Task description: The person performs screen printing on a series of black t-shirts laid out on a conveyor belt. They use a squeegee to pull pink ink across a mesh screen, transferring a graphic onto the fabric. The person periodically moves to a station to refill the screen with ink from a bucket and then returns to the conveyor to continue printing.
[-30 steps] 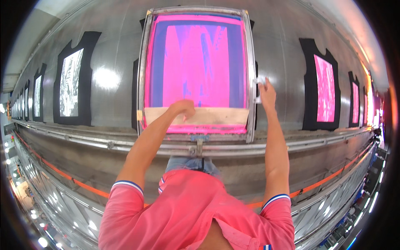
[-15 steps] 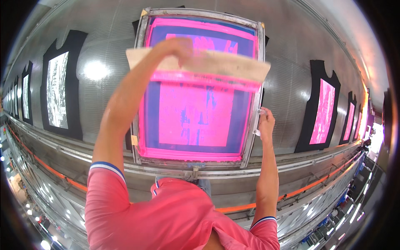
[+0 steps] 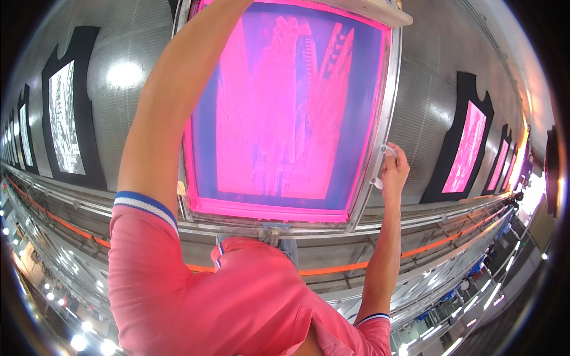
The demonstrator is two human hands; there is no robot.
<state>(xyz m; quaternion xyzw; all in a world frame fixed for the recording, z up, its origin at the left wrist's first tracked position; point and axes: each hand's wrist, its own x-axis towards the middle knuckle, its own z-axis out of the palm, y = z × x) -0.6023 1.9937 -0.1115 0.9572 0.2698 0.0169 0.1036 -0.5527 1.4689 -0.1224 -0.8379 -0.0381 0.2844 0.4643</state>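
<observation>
A metal-framed printing screen lies before me, its mesh covered with pink ink and blue-violet margins. My left forearm reaches over its left side to the far end, and the hand lies beyond the picture's upper edge. A pale squeegee crosses the screen's far end, with only its right part showing. At the frame's right side, my right hand has its fingers closed round a small whitish handle.
Black shirts lie on the long grey metal table. A shirt on the left bears a white print, one on the right a pink print. A metal rail with an orange strip runs along the near edge.
My left arm has pushed the squeegee away from me to the screen's far end, carrying the hand out of view. The right hand keeps its hold on the handle.
</observation>
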